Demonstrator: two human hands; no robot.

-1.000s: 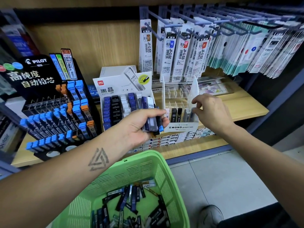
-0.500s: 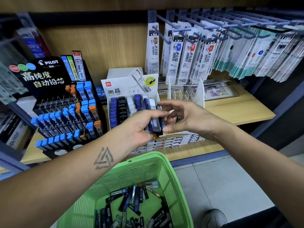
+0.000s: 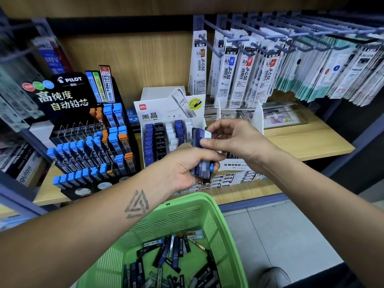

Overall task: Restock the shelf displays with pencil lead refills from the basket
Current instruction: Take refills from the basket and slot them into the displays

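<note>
A person's right hand (image 3: 234, 140), which a second ago was reaching into the white display stand (image 3: 239, 163) at the right of the shelf, has come back to meet the left hand (image 3: 187, 165) in front of the middle display box (image 3: 166, 113), its thumb and forefinger now pinching the top of one case in the bundle. The left hand, fingers curled, grips a small stack of pencil lead refills (image 3: 202, 156), dark blue and clear cases held upright just above the far rim of the green basket (image 3: 209, 206). Many more refills (image 3: 172, 258) lie loose on the basket's floor, nearest the camera. The move suggests that one refill has just been placed in the stand and the next is being drawn from the handful, so the restocking looks to be in mid-cycle and far from done, given how much stock is left in the basket. To the left, the black tiered rack (image 3: 87, 142) holds rows of blue- and orange-capped cases with several empty slots in its upper tiers; the middle box shows columns of blue, black and white cases. Packets on hooks (image 3: 245, 65) hang above the wooden shelf (image 3: 307, 142) at the right. Which slot the pinched case is meant for cannot be told from this view.
</note>
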